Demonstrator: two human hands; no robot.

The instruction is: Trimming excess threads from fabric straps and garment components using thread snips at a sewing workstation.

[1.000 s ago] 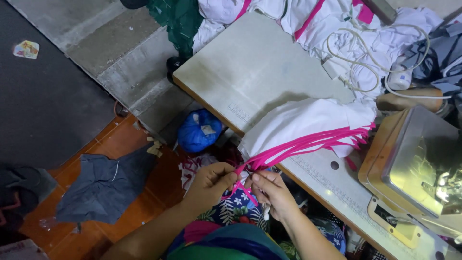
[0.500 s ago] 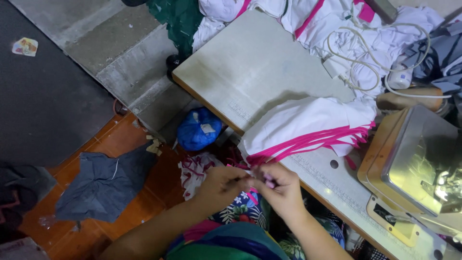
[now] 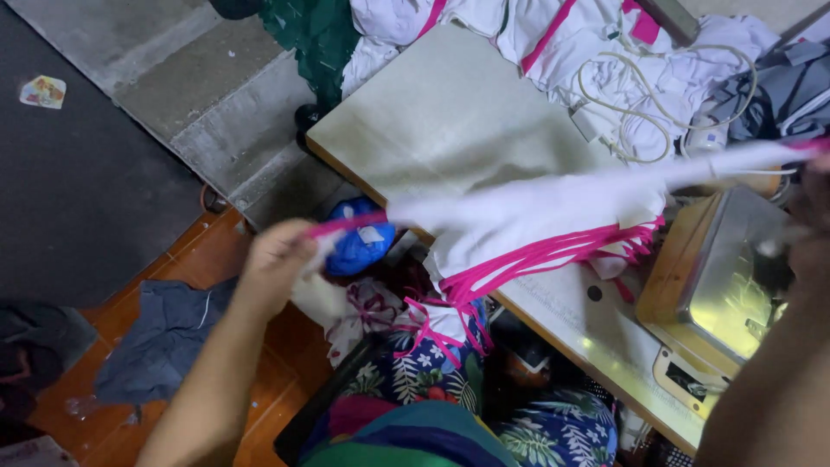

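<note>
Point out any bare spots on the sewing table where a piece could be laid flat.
One clear patch: the pale table top, bordered by the white-and-pink garment heap at the far end and the stack of white pieces with pink trim. Crowded: the cord tangle and around the sewing machine. Left hand and right hand stretch a white strip above the stack.

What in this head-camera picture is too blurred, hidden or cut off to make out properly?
1. Right hand: motion-blurred at the frame's right edge; its grip cannot be made out.
2. White cloth piece stretched between the hands: smeared by motion, so seams and shape are unclear.
3. Left hand: fingers curl around the pink trim, hiding the cloth's end.
4. Sewing machine: partly covered by the right forearm.
5. Blue bag: its contents are hidden.
</note>
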